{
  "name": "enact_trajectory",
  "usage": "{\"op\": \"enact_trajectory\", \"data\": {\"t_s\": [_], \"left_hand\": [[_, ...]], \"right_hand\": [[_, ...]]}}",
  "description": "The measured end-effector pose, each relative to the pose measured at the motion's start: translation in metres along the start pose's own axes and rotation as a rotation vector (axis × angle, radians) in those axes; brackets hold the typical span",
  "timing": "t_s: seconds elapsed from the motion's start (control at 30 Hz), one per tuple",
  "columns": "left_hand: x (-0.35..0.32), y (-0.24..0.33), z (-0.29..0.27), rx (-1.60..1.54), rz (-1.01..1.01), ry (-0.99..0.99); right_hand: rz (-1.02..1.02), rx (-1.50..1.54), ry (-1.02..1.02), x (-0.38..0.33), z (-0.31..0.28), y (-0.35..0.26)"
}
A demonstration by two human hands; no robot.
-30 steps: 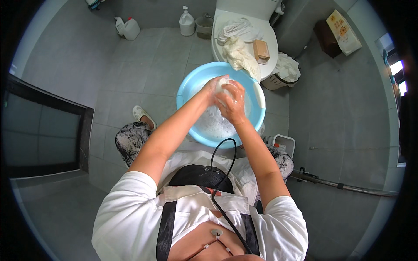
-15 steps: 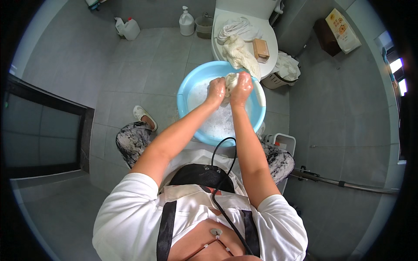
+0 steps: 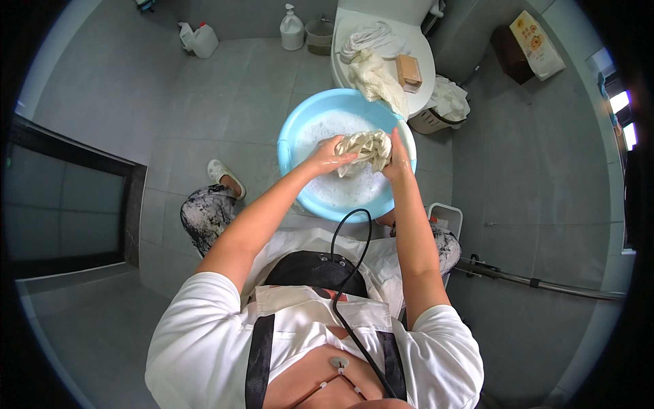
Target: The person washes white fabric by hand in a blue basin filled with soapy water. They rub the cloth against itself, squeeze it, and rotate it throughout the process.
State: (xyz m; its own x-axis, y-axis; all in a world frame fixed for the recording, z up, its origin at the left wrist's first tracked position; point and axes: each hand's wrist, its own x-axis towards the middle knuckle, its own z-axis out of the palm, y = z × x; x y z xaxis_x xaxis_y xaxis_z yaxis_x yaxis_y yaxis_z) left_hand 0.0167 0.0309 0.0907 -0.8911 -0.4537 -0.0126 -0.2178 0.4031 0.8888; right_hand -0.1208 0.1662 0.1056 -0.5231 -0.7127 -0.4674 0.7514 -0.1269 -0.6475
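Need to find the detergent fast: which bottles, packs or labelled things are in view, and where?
Jug: floor, far left by the wall; white, squarish, handled.
Pump bottle: floor, left of the toilet; white.
Bag: far right by the wall; flat, white with orange-yellow print.
Soap bar: on the toilet lid; brown block.

the basin (image 3: pixel 289 136) was smooth, glossy light-blue plastic, filled with white foam. the cloth (image 3: pixel 366 148) gripped by the wet, shiny left hand (image 3: pixel 327 154) and right hand (image 3: pixel 397 161) looked like soaked, wrinkled cream fabric. the floor (image 3: pixel 225 88) was matt grey tile. more crumpled pale fabric (image 3: pixel 371 65) lay on the glossy white toilet lid (image 3: pixel 421 71), beside a matt brown block (image 3: pixel 409 70).
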Motion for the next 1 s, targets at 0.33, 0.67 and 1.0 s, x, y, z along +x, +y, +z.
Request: {"op": "enact_trajectory", "data": {"t_s": [0.33, 0.67, 1.0], "left_hand": [[-0.004, 0.026, -0.005, -0.429, -0.343, -0.034], [0.024, -0.024, -0.025, -0.937, -0.460, 0.386], [0.011, -0.093, 0.021, -0.633, -0.732, 0.007]], "right_hand": [[-0.274, -0.676, 0.061, -0.012, 0.005, 0.007], [-0.178, -1.732, 0.083, -0.015, -0.021, 0.013], [-0.190, -2.143, 0.069, 0.031, 0.004, 0.040]]}}
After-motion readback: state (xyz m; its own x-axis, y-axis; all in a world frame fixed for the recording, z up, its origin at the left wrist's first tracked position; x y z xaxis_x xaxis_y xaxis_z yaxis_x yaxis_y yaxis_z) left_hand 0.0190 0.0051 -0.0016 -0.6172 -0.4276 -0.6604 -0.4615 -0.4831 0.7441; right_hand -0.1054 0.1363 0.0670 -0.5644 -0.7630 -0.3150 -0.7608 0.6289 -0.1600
